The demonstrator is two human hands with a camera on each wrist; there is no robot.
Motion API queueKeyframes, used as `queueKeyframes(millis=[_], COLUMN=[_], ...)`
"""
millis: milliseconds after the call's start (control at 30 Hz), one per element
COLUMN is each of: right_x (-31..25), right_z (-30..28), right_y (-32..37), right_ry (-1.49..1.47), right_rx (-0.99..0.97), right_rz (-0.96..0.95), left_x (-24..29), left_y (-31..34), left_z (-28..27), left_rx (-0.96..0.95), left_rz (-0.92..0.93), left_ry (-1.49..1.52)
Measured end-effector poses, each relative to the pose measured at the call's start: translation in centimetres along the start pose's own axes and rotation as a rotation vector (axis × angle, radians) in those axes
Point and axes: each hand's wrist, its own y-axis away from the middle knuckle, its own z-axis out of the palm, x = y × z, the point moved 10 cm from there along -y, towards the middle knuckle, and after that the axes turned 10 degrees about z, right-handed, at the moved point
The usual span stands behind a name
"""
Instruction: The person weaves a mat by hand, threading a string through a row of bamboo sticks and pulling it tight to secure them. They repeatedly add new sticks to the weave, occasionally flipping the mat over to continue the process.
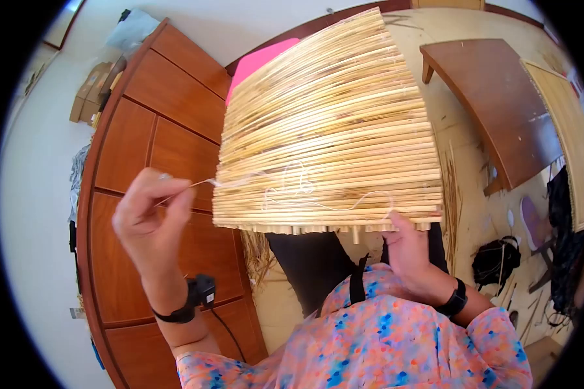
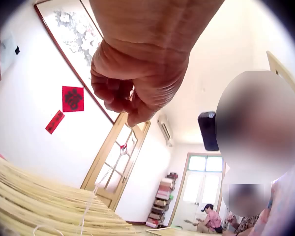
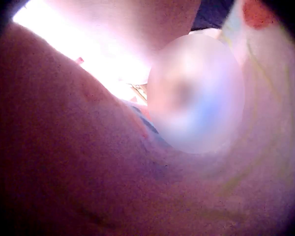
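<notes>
A panel of straw-coloured stalks, laid side by side, slopes up from the person's lap. White thread lies in loose loops across its lower part. Left of the panel, the raised left hand pinches a thin needle-like piece with thread running from it to the stalks. The left wrist view shows this hand with curled fingers above the panel, thread hanging below. At the panel's near edge, the right hand grips the stalks, thumb on top, other fingers mostly hidden. Its wrist view shows only blurred close surfaces.
A reddish wooden cabinet stands close on the left, beyond the left hand. Behind the panel is a pink surface. To the right are a brown table, a black bag and loose stalks on the floor.
</notes>
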Motion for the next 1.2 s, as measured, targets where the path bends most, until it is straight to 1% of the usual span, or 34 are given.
queueKeyframes(millis=[33,100,167,200,300,433,467,567,600,700,733,833,867,900,933,967,1000,1033,1100,1167,1200], right_x=[-1.7,-5.2,-8.1,-9.2,-12.6,-17.0,-17.6,-18.0,-18.2,-18.7,-18.7,-19.1,-19.3,-19.5,-19.7,-19.9,-19.9,-19.8,-19.1,-17.9,-17.1], right_z=[-0.1,0.3,0.0,-0.1,-1.0,-1.2,-1.4,-1.7,-1.7,-0.9,-0.5,0.5,1.0,1.4,2.8,4.2,5.9,7.1,9.1,10.6,11.3], right_y=[0.1,0.9,2.3,2.9,4.8,8.2,8.7,9.9,10.1,11.3,11.5,12.3,12.4,12.7,13.2,13.8,14.3,14.4,13.9,12.7,11.9], right_ry=[0.004,0.039,0.066,0.072,0.145,0.307,0.333,0.377,0.399,0.458,0.457,0.493,0.528,0.565,0.578,0.590,0.573,0.636,0.736,0.796,0.817], right_rx=[-0.007,-0.024,0.022,0.028,0.059,0.074,0.043,0.044,0.028,0.006,-0.016,-0.057,-0.054,-0.043,-0.059,-0.074,-0.112,-0.112,-0.131,-0.164,-0.188], right_rz=[-0.050,-0.223,-0.332,-0.361,-0.485,-0.633,-0.678,-0.701,-0.710,-0.761,-0.782,-0.829,-0.834,-0.841,-0.844,-0.847,-0.870,-0.854,-0.797,-0.712,-0.662], left_x=[0.2,1.2,1.4,1.2,1.4,0.8,0.8,-0.5,-0.6,-1.8,-1.9,-1.9,-2.9,-2.8,-4.1,-6.3,-7.5,-8.8,-12.1,-14.2,-15.5], left_y=[0.3,0.7,1.5,2.0,3.0,5.8,6.5,9.1,9.6,12.3,13.2,15.4,16.6,17.0,18.1,19.7,20.5,21.3,22.4,23.1,23.3], left_z=[-2.1,-5.8,-8.2,-9.5,-12.6,-18.1,-19.0,-21.6,-21.4,-22.2,-22.5,-23.4,-24.9,-25.4,-26.7,-29.2,-30.9,-32.9,-37.2,-40.4,-42.8], left_rx=[0.086,0.197,0.281,0.329,0.412,0.430,0.430,0.480,0.452,0.529,0.552,0.662,0.704,0.794,0.804,0.811,0.743,0.676,0.706,0.798,0.733], left_rz=[-0.005,0.048,-0.014,0.004,0.041,0.101,0.140,0.089,0.080,0.016,0.010,0.007,-0.036,-0.068,-0.134,-0.201,-0.213,-0.223,-0.255,-0.367,-0.384], left_ry=[0.007,0.004,0.182,0.266,0.476,0.599,0.639,0.592,0.629,0.666,0.622,0.609,0.552,0.481,0.530,0.579,0.667,0.746,0.807,0.771,0.820])
